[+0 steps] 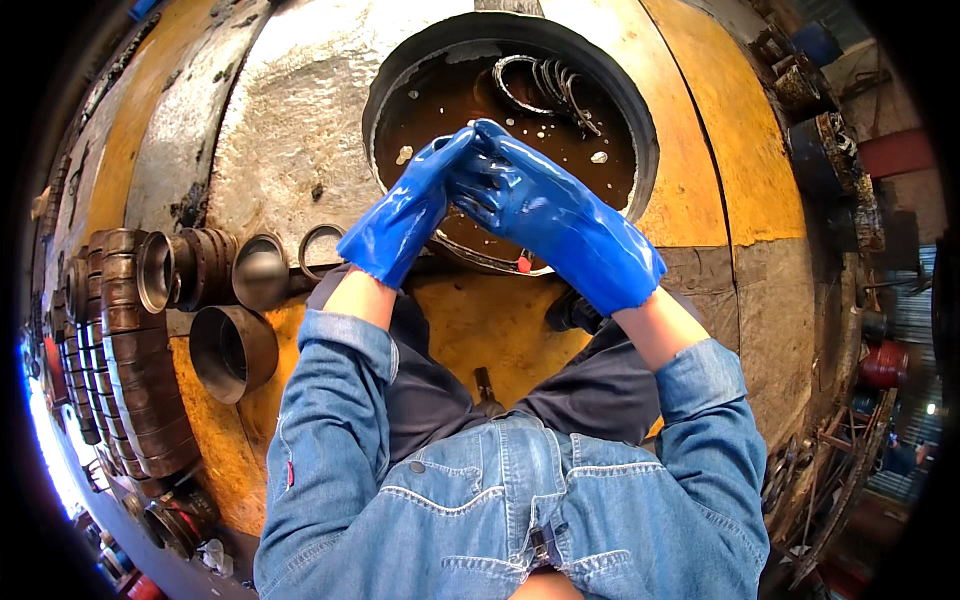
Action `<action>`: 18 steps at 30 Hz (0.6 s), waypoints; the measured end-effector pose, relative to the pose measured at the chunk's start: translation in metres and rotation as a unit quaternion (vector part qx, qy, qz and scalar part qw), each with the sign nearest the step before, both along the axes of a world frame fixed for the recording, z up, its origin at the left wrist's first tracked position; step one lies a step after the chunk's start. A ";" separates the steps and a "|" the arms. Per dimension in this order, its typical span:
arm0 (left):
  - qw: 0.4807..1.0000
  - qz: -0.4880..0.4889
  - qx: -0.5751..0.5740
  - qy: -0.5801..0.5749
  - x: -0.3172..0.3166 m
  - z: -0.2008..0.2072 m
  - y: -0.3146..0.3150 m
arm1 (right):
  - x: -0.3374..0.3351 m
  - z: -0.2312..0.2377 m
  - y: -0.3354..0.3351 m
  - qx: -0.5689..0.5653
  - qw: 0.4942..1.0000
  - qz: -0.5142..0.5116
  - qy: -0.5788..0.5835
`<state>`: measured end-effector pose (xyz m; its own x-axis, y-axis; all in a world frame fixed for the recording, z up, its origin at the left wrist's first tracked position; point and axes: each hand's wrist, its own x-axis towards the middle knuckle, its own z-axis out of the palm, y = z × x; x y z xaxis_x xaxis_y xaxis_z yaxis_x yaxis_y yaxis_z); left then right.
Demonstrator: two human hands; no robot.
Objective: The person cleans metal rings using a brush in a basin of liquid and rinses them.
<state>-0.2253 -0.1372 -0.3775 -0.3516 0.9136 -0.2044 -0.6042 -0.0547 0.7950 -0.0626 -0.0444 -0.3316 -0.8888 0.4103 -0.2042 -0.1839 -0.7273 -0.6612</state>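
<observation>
Long blue rubber gloves cover both of my hands. My left hand (pixel 408 205) and my right hand (pixel 545 200) meet at the fingers over a round sunken basin (pixel 640 130). Their fingers are bent and pressed against each other; whatever lies between them, if anything, is hidden. Murky brown liquid (pixel 435 105) fills the basin, with pale flecks afloat. Several thin metal rings (pixel 556 84) lean in a row at its far right side, partly under the liquid. A small red piece (pixel 525 263) shows at the near rim, below my right glove.
Stacked dark metal rings (pixel 138 350) stand at the left. Closer in are a metal cup-shaped part (pixel 262 272), a thin ring (pixel 321 248) and a wide short cylinder (pixel 233 352). Metal and yellow-painted plates (pixel 755 130) surround the basin. Dark drums (pixel 822 155) line the right edge.
</observation>
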 end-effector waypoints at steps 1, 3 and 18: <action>1.000 -0.013 0.000 -0.011 0.002 0.002 0.004 | 0.001 -0.002 0.003 0.002 1.000 -0.004 -0.006; 0.999 -0.008 -0.032 -0.013 0.004 0.010 0.012 | -0.001 -0.007 0.005 0.004 1.000 -0.002 -0.011; 0.630 -0.470 -0.281 0.551 0.023 0.033 0.002 | 0.018 -0.046 0.060 0.778 0.266 0.532 -0.200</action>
<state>-0.2020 -0.1357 -0.3449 0.0789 0.7158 -0.6938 0.7757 0.3931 0.4937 -0.0444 0.0160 -0.3775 -0.7057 -0.1666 -0.6887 -0.1099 0.9859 -0.1258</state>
